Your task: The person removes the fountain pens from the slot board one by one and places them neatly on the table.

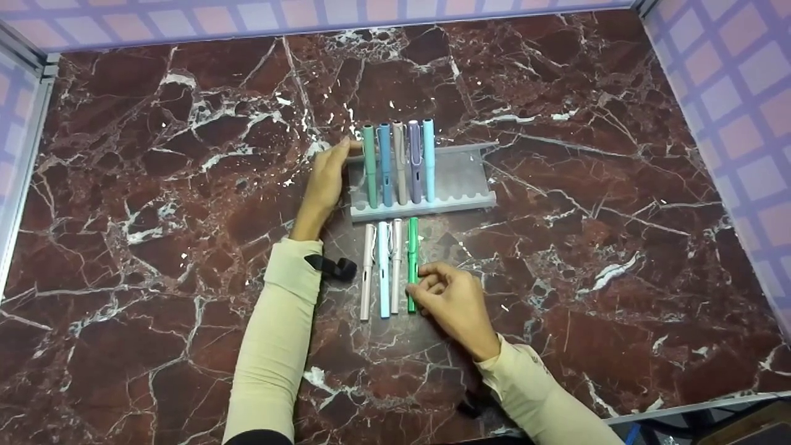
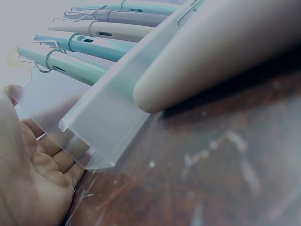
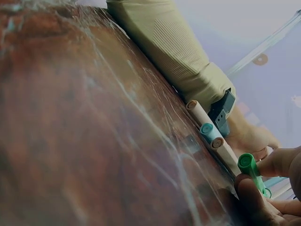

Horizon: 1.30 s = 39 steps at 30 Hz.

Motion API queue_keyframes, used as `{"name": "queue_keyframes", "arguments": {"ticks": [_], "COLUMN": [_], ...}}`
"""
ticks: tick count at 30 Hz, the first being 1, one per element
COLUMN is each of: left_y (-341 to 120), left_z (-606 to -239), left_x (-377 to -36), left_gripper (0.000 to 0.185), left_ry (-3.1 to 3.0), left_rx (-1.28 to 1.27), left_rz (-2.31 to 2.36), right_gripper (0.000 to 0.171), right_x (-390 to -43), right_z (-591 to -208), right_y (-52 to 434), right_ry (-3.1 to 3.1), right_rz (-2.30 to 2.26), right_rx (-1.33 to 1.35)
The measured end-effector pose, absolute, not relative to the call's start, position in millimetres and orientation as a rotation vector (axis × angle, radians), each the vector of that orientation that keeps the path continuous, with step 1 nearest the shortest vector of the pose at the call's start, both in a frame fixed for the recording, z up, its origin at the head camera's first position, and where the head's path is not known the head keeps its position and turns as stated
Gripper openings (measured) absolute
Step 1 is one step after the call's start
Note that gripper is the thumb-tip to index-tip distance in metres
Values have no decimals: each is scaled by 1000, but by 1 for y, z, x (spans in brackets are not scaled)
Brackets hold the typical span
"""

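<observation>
A clear acrylic pen rack stands mid-table with several pens leaning in its left slots, among them a mint pen and a light blue one. My left hand rests flat against the rack's left end, fingers straight. In front of the rack lie several pens side by side: beige, light blue, cream and bright green. My right hand pinches the green pen near its lower end, with the pen still on the table.
The dark red marble table spreads wide on both sides. Checked purple walls enclose it at the back and right, with a metal frame rail on the left. The rack's right slots hold nothing.
</observation>
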<state>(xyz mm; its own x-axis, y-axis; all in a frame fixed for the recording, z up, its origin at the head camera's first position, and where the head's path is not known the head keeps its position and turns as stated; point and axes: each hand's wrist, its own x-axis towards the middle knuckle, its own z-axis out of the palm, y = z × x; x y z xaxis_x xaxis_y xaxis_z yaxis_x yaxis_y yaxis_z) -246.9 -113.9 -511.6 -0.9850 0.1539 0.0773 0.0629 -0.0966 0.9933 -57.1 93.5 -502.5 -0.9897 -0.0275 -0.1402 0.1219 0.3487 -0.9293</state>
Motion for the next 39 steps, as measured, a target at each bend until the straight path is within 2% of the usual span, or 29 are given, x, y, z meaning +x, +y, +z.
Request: {"name": "queue_keyframes", "arguments": {"ticks": [11,23,33,39], "left_y": [-114,-114,-114,-114], "left_z": [-509,-510,-510,-511], "left_x": [-246,-246,-246,-246], "left_gripper": [45,45,44,44], "left_ry": [2134,2061,2150,2167], "left_rx": [243,267,233,237], "left_rz": [2211,2259,2215,2226], "right_gripper": [29,25,56,55], "right_x": [-58,-59,-60,-61], "right_z": [-504,-504,-506,-505], "right_y": [94,94,95,98], "right_ry": [2462,2389,2343,2382], "right_rz": [-1753,-1817,-1901,-1815], "right_rx": [42,118,111,38]}}
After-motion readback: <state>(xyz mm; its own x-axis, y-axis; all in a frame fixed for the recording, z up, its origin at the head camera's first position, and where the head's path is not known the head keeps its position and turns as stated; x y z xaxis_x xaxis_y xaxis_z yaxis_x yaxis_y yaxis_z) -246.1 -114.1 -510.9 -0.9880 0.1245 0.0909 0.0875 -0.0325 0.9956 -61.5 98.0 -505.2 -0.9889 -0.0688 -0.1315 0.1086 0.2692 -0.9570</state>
